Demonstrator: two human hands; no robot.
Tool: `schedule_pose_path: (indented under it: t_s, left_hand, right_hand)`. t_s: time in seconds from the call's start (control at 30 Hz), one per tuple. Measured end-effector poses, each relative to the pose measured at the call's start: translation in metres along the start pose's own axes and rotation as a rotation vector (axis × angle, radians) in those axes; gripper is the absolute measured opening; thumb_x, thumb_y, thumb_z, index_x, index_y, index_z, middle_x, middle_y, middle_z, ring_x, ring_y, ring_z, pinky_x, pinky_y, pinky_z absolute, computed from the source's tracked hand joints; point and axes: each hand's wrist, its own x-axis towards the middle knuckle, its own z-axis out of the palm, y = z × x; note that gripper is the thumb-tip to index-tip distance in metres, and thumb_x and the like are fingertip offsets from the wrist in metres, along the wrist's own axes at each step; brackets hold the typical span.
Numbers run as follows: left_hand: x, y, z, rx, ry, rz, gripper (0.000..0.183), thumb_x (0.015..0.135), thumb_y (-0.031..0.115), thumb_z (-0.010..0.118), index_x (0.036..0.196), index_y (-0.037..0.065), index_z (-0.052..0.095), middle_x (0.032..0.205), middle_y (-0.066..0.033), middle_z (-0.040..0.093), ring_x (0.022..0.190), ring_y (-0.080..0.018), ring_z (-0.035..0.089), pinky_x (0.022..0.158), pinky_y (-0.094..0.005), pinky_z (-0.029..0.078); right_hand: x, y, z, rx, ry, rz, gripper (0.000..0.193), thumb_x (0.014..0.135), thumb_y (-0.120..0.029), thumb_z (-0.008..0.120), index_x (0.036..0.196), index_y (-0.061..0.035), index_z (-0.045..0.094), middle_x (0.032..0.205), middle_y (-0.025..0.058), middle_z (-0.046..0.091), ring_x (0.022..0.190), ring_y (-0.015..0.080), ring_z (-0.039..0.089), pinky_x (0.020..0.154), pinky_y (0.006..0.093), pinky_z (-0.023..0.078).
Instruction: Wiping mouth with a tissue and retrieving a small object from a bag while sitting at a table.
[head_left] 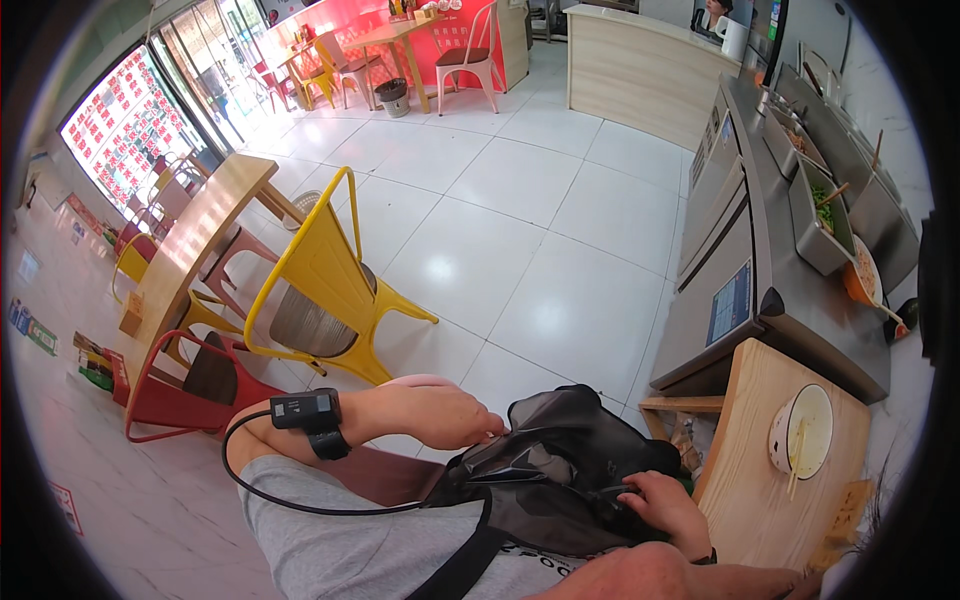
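A black, partly see-through bag [570,430] lies crumpled and gaping across my lap, with something shiny showing in its folds. At its upper left edge, my left hand [455,418] is closed, thumb and fingertips pinching the rim. On the right side of the bag, my right hand [668,508] has its fingers bent onto the dark fabric, gripping a fold of it. What lies deeper inside cannot be made out. A black strap [460,565] runs from the bag's near side across my grey shirt. On my left forearm sits a small black device [306,410] with a cable.
A wooden table [750,480] to my right holds a white bowl [800,432] with chopsticks. Beyond it stands a steel counter [735,240] with food trays. On the left are a yellow chair [330,270], a red chair [200,385] and a long wooden table [215,220].
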Motion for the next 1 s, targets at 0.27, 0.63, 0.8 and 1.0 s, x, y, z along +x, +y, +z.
schedule_pose_path:
  t_s: [0.27,0.63,0.8,1.0]
  left_hand:
    - [0.0011,-0.0025,0.002,0.021,0.01,0.014,0.043,0.097,0.016,0.048,0.14,0.018,0.049,0.112,-0.0088,0.07,0.104,-0.0271,0.066,0.089,-0.0394,0.052]
    - [0.0011,-0.002,0.0012,0.006,0.013,0.025,0.043,0.097,0.016,0.048,0.14,0.017,0.049,0.114,-0.0092,0.069,0.106,-0.0277,0.065,0.09,-0.0393,0.051]
    - [-0.0007,-0.0012,0.0013,-0.004,0.014,0.018,0.043,0.096,0.015,0.049,0.139,0.016,0.05,0.115,-0.0095,0.069,0.107,-0.0272,0.065,0.09,-0.0391,0.051]
    - [0.0004,-0.0037,0.0039,-0.016,0.026,0.031,0.044,0.095,0.014,0.051,0.139,0.015,0.05,0.115,-0.0099,0.069,0.108,-0.027,0.065,0.09,-0.0391,0.051]
  right_hand:
    - [-0.0005,-0.0028,-0.0019,0.008,0.011,-0.003,0.037,0.088,-0.034,0.067,0.111,-0.0057,0.068,0.105,0.0166,0.067,0.102,0.0353,0.062,0.088,0.0422,0.05]
    - [-0.0012,-0.004,-0.0032,0.011,0.016,0.0,0.035,0.087,-0.033,0.068,0.109,-0.0057,0.068,0.103,0.0167,0.067,0.101,0.0357,0.062,0.087,0.0427,0.05]
    - [-0.0013,-0.0048,-0.0029,0.001,0.014,-0.003,0.036,0.087,-0.033,0.068,0.109,-0.0056,0.068,0.104,0.0166,0.067,0.101,0.0356,0.062,0.087,0.0427,0.05]
    - [-0.001,-0.0044,-0.0023,-0.006,0.006,0.01,0.036,0.087,-0.033,0.068,0.109,-0.0052,0.068,0.104,0.0167,0.067,0.102,0.0354,0.062,0.087,0.0427,0.05]
